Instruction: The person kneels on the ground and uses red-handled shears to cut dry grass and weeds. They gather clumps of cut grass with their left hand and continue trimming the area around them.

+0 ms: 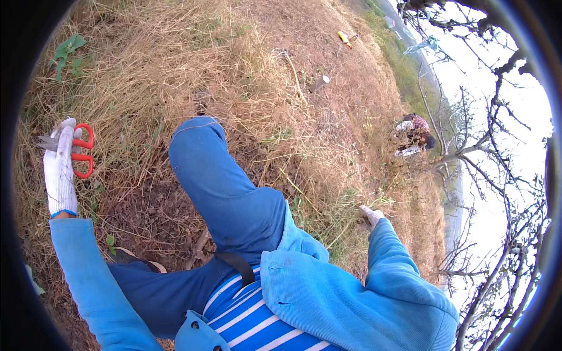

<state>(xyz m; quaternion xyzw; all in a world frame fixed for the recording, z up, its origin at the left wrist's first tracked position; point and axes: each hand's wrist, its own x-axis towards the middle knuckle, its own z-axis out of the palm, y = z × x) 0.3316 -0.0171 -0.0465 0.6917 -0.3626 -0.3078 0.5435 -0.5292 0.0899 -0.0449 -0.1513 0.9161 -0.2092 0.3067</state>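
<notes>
My left hand [63, 166], in a white knit glove with a blue cuff edge, is at the far left over dry grass. It is closed around red-handled scissors [83, 151]; their metal blades stick out past the glove's far side, and the handle loops point right. To the right, my right hand [372, 216], also in a pale glove, is closed on green and straw-coloured grass stems [381, 202] low in the growth. Its fingers are partly hidden. My bent knee [197, 136] in blue trousers rises between the two hands.
A hand tool with a wooden handle [295, 77], a cylindrical container [319, 84] and a yellow object [344, 39] lie on the slope. Another person [415, 134] bends low at right. Bare tree branches [487, 145] spread along the right side. My shoe [136, 259] rests on dry litter.
</notes>
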